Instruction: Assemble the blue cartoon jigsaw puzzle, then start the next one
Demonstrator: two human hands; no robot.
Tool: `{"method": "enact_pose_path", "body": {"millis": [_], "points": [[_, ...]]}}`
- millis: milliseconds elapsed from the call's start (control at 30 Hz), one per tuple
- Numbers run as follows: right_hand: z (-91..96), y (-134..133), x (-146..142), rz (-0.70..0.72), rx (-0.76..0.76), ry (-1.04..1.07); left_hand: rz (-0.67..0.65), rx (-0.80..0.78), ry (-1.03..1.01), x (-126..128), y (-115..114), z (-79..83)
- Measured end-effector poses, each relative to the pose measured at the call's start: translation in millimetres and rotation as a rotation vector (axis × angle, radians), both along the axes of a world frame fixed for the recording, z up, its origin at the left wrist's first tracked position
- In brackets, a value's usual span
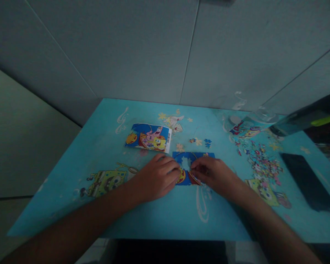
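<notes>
A partly assembled jigsaw puzzle (178, 157) lies flat on the table, its blue border and cartoon picture joined around a gap in the middle. My left hand (161, 176) rests over its left edge, fingers bent and touching the pieces there. At the right side of the gap, my right hand (213, 174) has thumb and forefinger pinched together on a puzzle piece, mostly hidden by the fingertips. Just beyond the puzzle lie a few loose blue pieces (208, 143). A picture card (151, 137) with a matching cartoon scene sits to the upper left.
Many loose puzzle pieces (264, 163) are spread on the right of the turquoise table (154, 223). Behind them stand a clear plastic container (253, 124) and a tilted dark bottle (299, 116). A black phone-like slab (308, 179) lies near the right edge. A grey wall (143, 55) borders the back.
</notes>
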State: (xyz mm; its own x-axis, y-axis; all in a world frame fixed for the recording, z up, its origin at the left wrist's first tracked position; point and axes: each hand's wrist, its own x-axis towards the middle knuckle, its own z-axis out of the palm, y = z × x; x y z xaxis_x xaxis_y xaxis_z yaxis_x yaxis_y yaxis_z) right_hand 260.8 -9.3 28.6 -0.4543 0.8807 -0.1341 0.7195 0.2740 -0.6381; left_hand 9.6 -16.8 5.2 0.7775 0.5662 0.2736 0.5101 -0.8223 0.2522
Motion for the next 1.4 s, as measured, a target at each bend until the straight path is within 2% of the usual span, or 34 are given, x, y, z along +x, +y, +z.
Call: {"method": "enact_pose_path", "body": {"millis": [400, 667, 1067, 1400], "points": [[1.2, -0.7, -2.4, 0.005, 0.027, -0.017, -0.015, -0.012, -0.021, 1.3, -1.9, 1.0], [6.8, -2.1, -3.2, 0.011, -0.012, 0.009, -0.122, -0.002, -0.019, 7.8, -6.5, 0.6], [2.9, -0.9, -3.6, -0.003, -0.011, -0.009, -0.123, -0.016, 0.041, 10.9, -6.3, 0.6], [8.1, -0.9, -0.2, 0.015, -0.047, 0.023, -0.142, 0.027, 0.074, 11.4, -6.2, -0.7]]}}
